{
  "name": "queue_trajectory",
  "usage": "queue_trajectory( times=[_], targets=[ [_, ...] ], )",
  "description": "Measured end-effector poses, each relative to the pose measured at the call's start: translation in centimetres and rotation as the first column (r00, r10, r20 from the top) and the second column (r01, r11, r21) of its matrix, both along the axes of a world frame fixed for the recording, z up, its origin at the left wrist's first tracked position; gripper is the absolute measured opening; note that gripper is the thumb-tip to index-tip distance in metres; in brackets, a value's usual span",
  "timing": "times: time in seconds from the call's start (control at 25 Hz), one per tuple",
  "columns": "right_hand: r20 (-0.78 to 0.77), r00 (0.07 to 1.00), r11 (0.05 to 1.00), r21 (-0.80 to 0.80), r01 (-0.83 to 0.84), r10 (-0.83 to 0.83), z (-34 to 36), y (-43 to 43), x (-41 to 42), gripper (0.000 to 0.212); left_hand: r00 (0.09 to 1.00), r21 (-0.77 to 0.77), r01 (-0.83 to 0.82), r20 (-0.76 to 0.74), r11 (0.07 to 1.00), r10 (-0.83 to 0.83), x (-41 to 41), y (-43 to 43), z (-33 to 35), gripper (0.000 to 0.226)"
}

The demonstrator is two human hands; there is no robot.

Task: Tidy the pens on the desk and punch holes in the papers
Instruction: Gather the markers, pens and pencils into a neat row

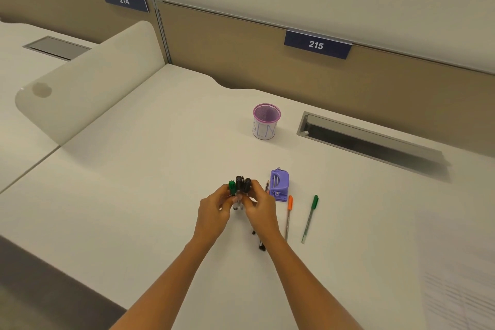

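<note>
Pen-tidying in hand. Gripping an upright bundle of pens [239,185] with left hand [214,209] and right hand [261,209], just left of the hole punch [279,185]. Yet to gather: orange pen [289,215] and green pen [310,218], right of the hole punch. Next, likely: dropping all into the mesh cup [266,122] beyond it.

White surface [134,195] carries pink mesh cup [265,126], purple plastic hole punch [279,185]. Right of the punch lie an orange-capped pen [288,215], a green pen [310,218].
</note>
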State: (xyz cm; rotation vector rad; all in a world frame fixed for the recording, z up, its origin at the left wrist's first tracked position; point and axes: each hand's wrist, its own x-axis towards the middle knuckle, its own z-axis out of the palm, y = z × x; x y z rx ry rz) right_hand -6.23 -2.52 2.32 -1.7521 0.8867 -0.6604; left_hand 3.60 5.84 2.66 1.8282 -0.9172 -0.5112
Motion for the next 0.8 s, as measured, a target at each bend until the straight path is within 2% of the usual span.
queue_trajectory(
  times=[0.24, 0.48, 0.68, 0.8],
  targets=[
    [-0.028, 0.999, 1.000, -0.013, -0.025, 0.025, -1.5, -0.2, -0.7, 0.024, 1.000, 0.048, -0.004, 0.018, 0.999, 0.004, -0.5, 0.6, -1.2, 0.030],
    [-0.051, 0.998, 0.998, 0.053, -0.034, 0.036, -0.6, -0.7, 0.0, 0.023, 1.000, 0.123, -0.008, 0.003, 0.992, 0.008, 0.6, 0.2, 0.1, 0.026],
    [-0.074, 0.996, 0.971, 0.236, -0.034, 0.053, 1.7, -0.8, 3.1, 0.033, 0.998, 0.226, 0.045, -0.057, 0.973, -0.033, 4.9, 0.8, 2.1, 0.022],
    [-0.133, 0.990, 0.945, 0.326, -0.009, 0.055, 2.5, -0.5, 6.3, 0.033, 0.982, 0.237, 0.067, -0.189, 0.969, -0.022, 8.8, 1.2, 3.1, 0.024]
  ],
)
